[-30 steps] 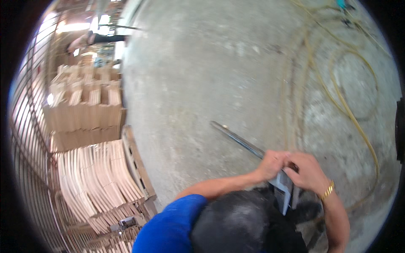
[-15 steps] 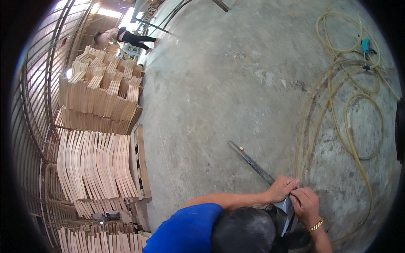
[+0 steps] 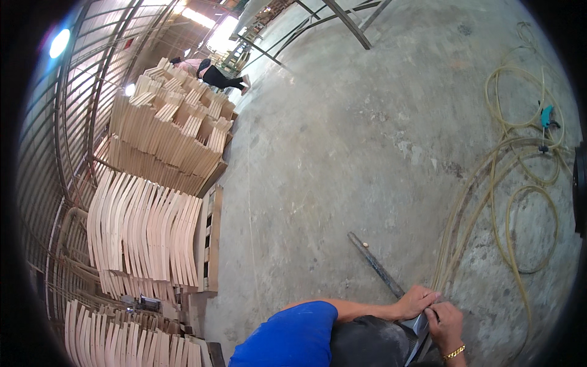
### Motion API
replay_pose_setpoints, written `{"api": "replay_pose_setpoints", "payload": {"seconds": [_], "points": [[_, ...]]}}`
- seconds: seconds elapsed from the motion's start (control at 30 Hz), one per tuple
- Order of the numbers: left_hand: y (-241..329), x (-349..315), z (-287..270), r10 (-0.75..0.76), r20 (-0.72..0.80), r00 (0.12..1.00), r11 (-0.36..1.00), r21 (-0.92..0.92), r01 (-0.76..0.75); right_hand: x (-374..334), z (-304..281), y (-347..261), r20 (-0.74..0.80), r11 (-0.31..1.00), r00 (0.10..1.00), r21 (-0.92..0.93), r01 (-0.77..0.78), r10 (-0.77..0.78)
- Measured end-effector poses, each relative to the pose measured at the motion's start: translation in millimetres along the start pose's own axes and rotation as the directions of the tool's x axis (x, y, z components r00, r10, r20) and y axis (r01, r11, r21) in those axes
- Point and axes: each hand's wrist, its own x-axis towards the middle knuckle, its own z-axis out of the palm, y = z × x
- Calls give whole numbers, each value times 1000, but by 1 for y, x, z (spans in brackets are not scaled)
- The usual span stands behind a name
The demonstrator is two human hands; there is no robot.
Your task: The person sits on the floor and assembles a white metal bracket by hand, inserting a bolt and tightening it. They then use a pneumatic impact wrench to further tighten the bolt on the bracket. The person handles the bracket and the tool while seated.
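Note:
At the lower right, my left hand [image 3: 416,302] and my right hand [image 3: 448,323] meet with curled fingers. My left thumb and fingers pinch together; whatever is between them is too small to make out. Close beside it, my right hand is closed, and its grip is likewise hidden. A grey, flat, metal-looking piece [image 3: 420,324] shows below and between the hands, partly covered by them and by my dark-clothed knee [image 3: 367,341]. Beyond my left hand, a long dark bar [image 3: 378,266] reaches diagonally across the concrete floor.
Yellowish hose [image 3: 507,208] lies coiled on the right, near a teal tool [image 3: 546,116]. Curved wooden slats [image 3: 147,229] and stacked wooden pieces [image 3: 171,131] line the left. A person [image 3: 214,74] bends beside the far stack. A metal-legged frame [image 3: 348,24] stands at the top.
The view has shifted, so my hands and the bar sit lower in it. Both hands stay closed near each other. The far person bends further over the stack.

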Motion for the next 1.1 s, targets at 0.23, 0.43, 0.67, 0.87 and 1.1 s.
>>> {"api": "replay_pose_setpoints", "payload": {"seconds": [0.23,0.43,0.67,0.87,1.1], "points": [[2,0,-1,-46,23,999,998,45,45,3,-4,-3,43,1000,999,21,-15,14],[-1,2,0,-26,11,1000,999,30,25,5,-5,-3,84,989,990,81,-122,116],[-2,3,-2,47,16,999,998,47,-47,3,-3,-4,40,993,994,53,-101,99],[0,3,-1,74,-21,997,997,-2,-74,3,-2,-4,10,994,999,95,-49,48],[-3,1,0,89,-49,995,995,-42,-92,0,-2,-7,-5,996,996,-1,93,-93]]}}
